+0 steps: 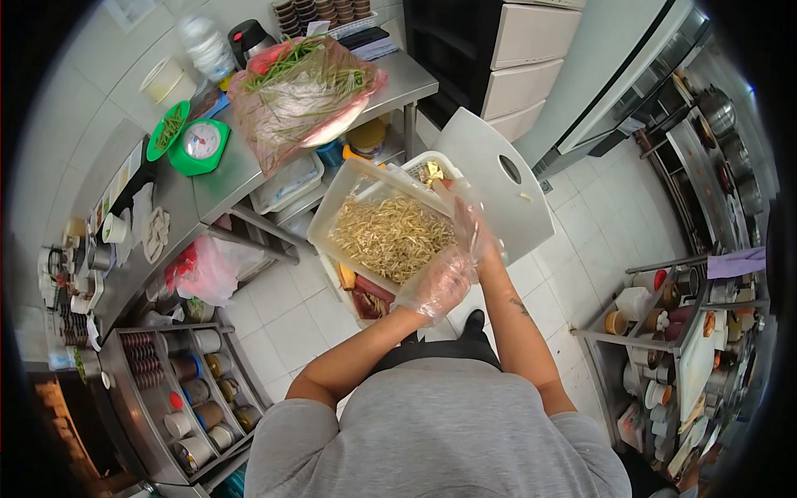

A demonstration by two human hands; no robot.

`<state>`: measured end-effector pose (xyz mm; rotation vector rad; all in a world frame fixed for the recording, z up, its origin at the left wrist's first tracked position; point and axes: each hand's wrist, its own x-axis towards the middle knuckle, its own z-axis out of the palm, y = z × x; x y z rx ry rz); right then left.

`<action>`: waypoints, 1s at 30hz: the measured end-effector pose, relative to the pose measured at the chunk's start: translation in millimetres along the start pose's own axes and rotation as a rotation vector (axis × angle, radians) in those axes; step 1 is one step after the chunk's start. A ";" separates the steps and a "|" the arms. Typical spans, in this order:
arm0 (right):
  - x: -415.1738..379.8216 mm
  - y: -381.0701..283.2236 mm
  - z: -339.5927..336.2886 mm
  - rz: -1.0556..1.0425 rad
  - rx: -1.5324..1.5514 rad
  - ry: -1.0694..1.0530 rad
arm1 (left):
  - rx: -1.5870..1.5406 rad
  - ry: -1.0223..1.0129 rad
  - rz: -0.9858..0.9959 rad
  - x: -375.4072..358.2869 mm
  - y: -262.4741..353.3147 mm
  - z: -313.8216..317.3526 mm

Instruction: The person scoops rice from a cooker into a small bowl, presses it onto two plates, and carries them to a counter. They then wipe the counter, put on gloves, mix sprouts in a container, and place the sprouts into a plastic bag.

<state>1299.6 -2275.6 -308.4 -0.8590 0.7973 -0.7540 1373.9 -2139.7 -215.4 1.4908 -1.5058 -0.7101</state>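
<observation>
A single head-worn camera looks almost straight down over the person's grey-shirted chest and both arms, through a wide fisheye lens that bends the floor tiles [581,216] and steel counter [224,178] around a dark round border. The gloved hands sit close beneath it at centre frame, while shelves and racks curve away at the edges

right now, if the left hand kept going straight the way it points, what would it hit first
Probably the pale shredded strips in the white tub. The gloved left hand sits at the tub's near edge, pointing up and left across it. Depth is hard to judge in this view, so it may meet the tub's rim first.
</observation>
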 end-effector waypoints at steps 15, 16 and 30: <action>-7.2 -26.5 37.5 -0.431 -0.596 -0.233 | -0.028 0.079 -0.027 -11.8 -13.7 -10.8; 0.0 -16.3 26.1 -0.519 -0.742 -0.226 | -0.037 0.086 -0.012 -13.3 -14.6 -11.0; -0.1 -57.3 66.9 -0.126 -0.932 -0.068 | 0.070 0.075 0.037 -5.4 -24.2 -22.6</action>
